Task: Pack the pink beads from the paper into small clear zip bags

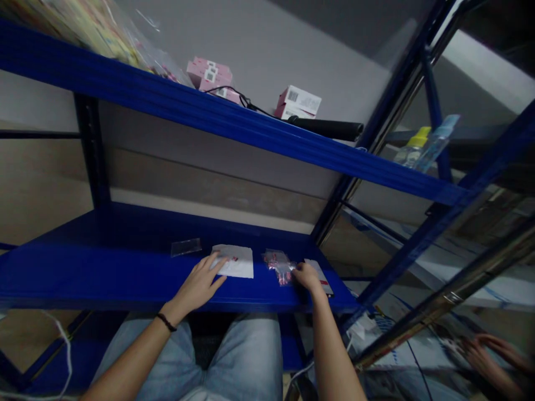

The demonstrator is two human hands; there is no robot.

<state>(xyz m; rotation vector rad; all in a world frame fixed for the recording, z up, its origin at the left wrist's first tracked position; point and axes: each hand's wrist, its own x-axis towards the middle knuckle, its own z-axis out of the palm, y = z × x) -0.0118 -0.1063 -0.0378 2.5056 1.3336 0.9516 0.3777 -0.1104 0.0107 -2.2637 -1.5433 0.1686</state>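
My left hand lies open with fingers spread, its fingertips on a flat white packet that bears a small red mark. To the right, my right hand is closed, its fingertips pinching the edge of a small clear plastic bag with red bits inside. Another such bag lies against it, partly overlapped. Beside and partly behind my right hand is a white flat box with a red patch. An unfilled-looking clear sleeve rests left of the packet.
The blue shelf carries these things above my knees. On the upper blue shelf beam level stand pink boxes, white-and-pink boxes and a black tube. Clear bottles hang at right. Another person's hands show lower right.
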